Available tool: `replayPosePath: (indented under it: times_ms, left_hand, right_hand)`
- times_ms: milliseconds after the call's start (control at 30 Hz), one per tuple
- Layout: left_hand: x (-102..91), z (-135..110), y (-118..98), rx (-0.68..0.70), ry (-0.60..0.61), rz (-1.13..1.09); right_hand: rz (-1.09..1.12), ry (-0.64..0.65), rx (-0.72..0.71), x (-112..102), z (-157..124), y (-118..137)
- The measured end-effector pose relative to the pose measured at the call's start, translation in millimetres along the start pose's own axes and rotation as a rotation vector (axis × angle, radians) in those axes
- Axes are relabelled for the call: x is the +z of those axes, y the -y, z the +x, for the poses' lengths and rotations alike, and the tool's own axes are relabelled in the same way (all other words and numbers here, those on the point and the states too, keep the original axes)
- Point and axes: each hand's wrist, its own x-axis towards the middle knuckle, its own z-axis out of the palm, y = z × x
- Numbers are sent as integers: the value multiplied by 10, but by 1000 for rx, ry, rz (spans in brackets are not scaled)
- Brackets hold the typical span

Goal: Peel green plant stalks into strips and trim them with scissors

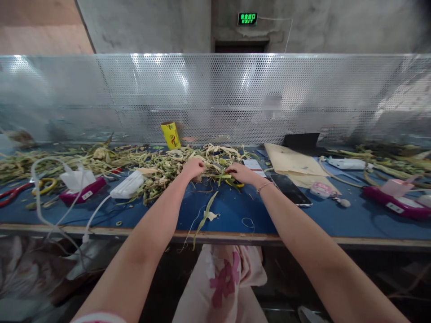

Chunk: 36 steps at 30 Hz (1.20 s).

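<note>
Over a heap of dried, greenish plant stems and leaves, my left hand is closed with its fingers curled down. Whatever it grips is hidden. My right hand is a short way to the right, its fingertips pinched at a green plant stem. Just beneath the right hand, a yellow loop, perhaps a scissors handle, shows in part. One long loose leaf strip with a pale scrap lies nearer the table's front edge.
A yellow cardboard tube stands by the perforated metal screen. On the left are red-handled scissors, a purple power strip and a white power bank. On the right lie a phone, brown paper and a pink case.
</note>
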Motion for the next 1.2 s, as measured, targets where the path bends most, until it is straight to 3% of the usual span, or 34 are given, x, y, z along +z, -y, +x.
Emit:
replayPosePath:
  times_ms: [267, 433, 667, 867, 1067, 1200]
  left_hand:
    - [10, 3, 14, 41, 170, 6]
    - [7, 20, 58, 56, 123, 10]
    - [-39, 25, 41, -66, 78, 31]
    - [-93, -12, 137, -260, -255, 47]
    - [-47, -13, 231, -286, -121, 128]
    - [-27, 1, 226, -302, -112, 123]
  right_hand:
    - [13, -6, -5, 3, 0, -13]
    - [30, 4, 1, 8, -4, -28]
    - [32, 11, 6, 22, 7, -48]
    - [27, 10, 11, 21, 4, -38]
    - [38, 12, 6, 13, -6, -24]
    - [33, 17, 7, 24, -3, -37]
